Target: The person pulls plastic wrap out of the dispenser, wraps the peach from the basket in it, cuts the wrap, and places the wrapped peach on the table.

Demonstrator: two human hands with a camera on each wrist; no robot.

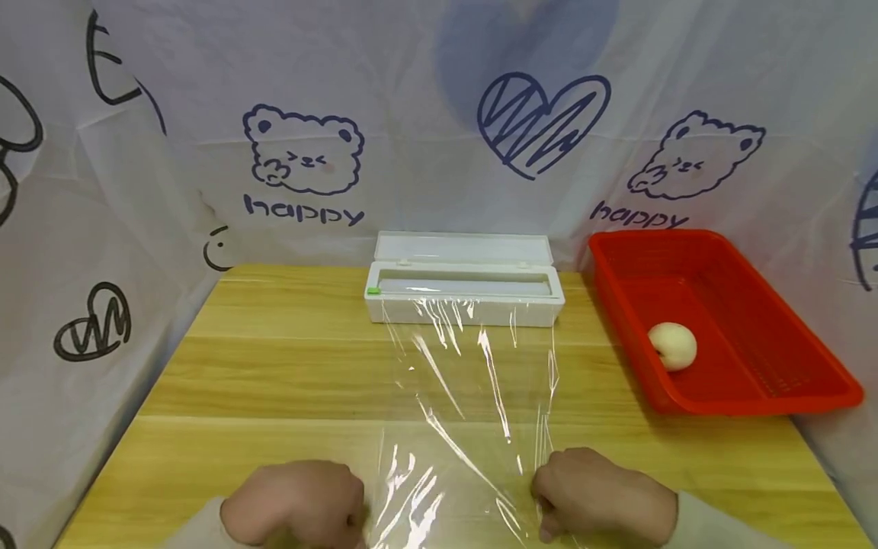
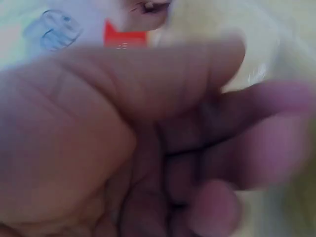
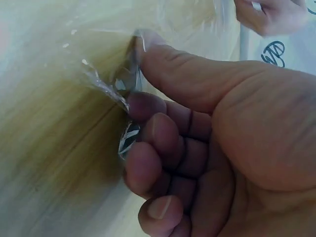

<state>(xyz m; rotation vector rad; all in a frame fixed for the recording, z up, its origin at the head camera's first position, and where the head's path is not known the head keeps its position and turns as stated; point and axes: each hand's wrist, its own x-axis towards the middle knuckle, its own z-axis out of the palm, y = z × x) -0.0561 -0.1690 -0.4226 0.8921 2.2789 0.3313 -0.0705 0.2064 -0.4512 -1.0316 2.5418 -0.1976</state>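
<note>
From a white plastic wrap dispenser (image 1: 466,313) at the back of the table, a clear sheet of plastic wrap (image 1: 473,427) stretches forward between both hands. My left hand (image 1: 298,496) has curled fingers at the sheet's left front edge; its thumb lies over the index finger in the left wrist view, with film just beyond. At the right front corner, my right hand (image 1: 604,492) pinches the wrap, which bunches along its fingertips (image 3: 145,104) in the right wrist view. The dispenser's lid (image 1: 463,248) stands raised, showing the roll (image 1: 466,287) inside.
A red plastic basket (image 1: 775,404) stands on the right with a pale round fruit (image 1: 674,347) in it. A green slider (image 1: 373,290) sits at the dispenser's left end. Printed white cloth (image 1: 425,152) hangs behind and beside the wooden table (image 1: 274,374).
</note>
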